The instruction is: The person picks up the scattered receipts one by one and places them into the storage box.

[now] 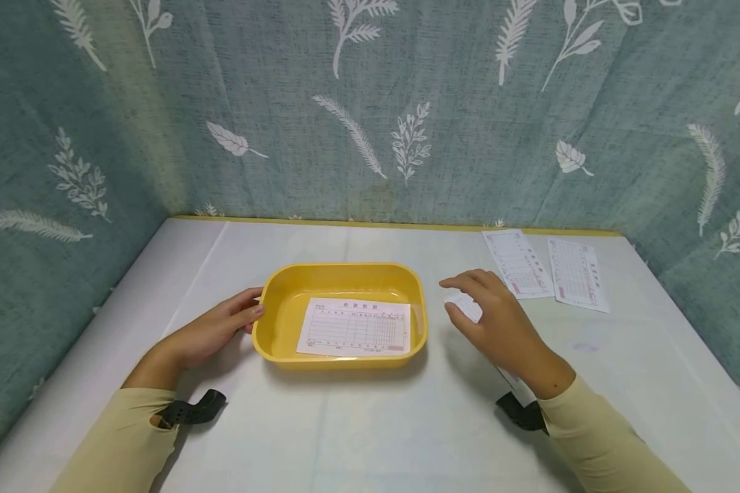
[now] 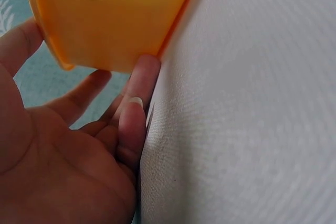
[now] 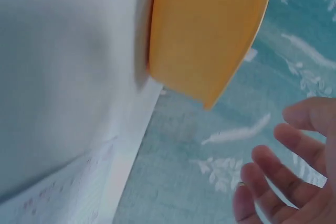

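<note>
A yellow plastic tray [image 1: 339, 270] sits on the white table with a printed receipt form [image 1: 354, 327] lying inside it. My left hand [image 1: 212, 329] is at the tray's left end. In the left wrist view its fingertips [image 2: 144, 69] touch the outer wall, and the thumb lies against the rim. To the right of the tray, my right hand [image 1: 496, 325] hovers with thumb and fingers spread apart in a curve. Nothing is between them in the right wrist view. Below this hand lies another printed slip [image 1: 466, 305], mostly hidden by it.
Two more printed slips, one on the left [image 1: 518, 263] and one on the right [image 1: 577, 274], lie at the back right of the white table [image 1: 370, 424]. Green leaf-patterned cloth [image 1: 370, 137] walls the table at the back and both sides.
</note>
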Demonstrator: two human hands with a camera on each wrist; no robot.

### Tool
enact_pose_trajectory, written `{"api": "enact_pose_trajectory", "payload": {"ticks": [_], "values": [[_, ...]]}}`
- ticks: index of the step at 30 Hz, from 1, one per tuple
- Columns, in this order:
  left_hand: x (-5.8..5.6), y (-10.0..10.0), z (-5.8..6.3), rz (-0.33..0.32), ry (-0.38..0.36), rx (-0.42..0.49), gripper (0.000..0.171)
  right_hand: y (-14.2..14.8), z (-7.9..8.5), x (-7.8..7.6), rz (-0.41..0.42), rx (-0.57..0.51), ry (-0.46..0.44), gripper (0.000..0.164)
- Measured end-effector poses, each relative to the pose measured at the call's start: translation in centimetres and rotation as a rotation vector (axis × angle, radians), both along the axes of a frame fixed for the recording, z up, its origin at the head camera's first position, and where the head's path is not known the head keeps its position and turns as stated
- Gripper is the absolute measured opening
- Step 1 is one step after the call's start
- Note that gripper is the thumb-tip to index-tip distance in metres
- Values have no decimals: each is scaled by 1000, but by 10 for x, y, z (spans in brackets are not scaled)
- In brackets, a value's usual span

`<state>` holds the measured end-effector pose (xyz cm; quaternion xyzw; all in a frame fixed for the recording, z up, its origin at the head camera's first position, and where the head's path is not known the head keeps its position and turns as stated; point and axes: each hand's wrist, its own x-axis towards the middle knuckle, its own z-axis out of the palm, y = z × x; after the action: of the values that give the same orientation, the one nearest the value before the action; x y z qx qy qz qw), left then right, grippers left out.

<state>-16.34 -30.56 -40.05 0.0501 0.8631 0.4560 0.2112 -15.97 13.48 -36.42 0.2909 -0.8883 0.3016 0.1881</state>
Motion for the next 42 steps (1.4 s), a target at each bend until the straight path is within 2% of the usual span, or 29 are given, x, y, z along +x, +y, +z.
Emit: {"api": "enact_pose_trajectory", "payload": {"ticks": [6, 12, 22, 30, 42], "values": [[3, -1, 1, 5, -1, 1, 64, 11, -3, -3, -18, 56, -115, 37], [7, -5, 1, 6, 9, 17, 62, 18, -1, -13, -23, 86, -239, 46], [3, -3, 3, -22, 50, 6, 56, 44, -11, -29, -51, 100, -394, 55], [2, -3, 0, -26, 43, 3, 57, 61, -14, -33, -96, 142, -540, 59], [-1, 1, 1, -20, 36, 4, 57, 78, -19, -36, -49, 200, -637, 71]]}}
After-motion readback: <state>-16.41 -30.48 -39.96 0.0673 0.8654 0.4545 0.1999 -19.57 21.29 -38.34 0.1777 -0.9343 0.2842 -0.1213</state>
